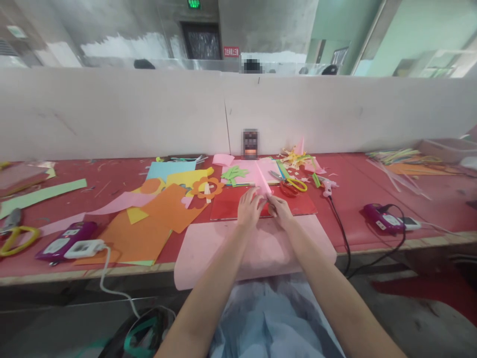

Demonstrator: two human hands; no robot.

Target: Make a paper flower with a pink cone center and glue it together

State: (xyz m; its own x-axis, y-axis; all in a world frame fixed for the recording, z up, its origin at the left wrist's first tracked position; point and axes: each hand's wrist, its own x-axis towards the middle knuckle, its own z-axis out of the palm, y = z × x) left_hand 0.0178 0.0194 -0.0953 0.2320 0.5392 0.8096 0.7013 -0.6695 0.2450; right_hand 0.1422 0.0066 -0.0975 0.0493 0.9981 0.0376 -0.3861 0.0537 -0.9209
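Note:
Over a red board (227, 203), my left hand (249, 206) and my right hand (279, 210) come close together. Between them stands a narrow pink paper piece (264, 182), folded or rolled to a long point. Fingers of both hands pinch its lower end. A large pink sheet (257, 248) lies below my wrists and curls over the table's front edge. Just past my right hand are scissors with yellow handles (292, 182). Green paper leaves (234, 174) rest behind my left hand.
A pink glue gun (328, 186) with a black cable sits to the right. Orange paper sheets (136, 231) and an orange paper flower (207, 188) lie on the left. Purple power strips (67, 242) flank both sides. A white partition (149, 114) stands behind the red table.

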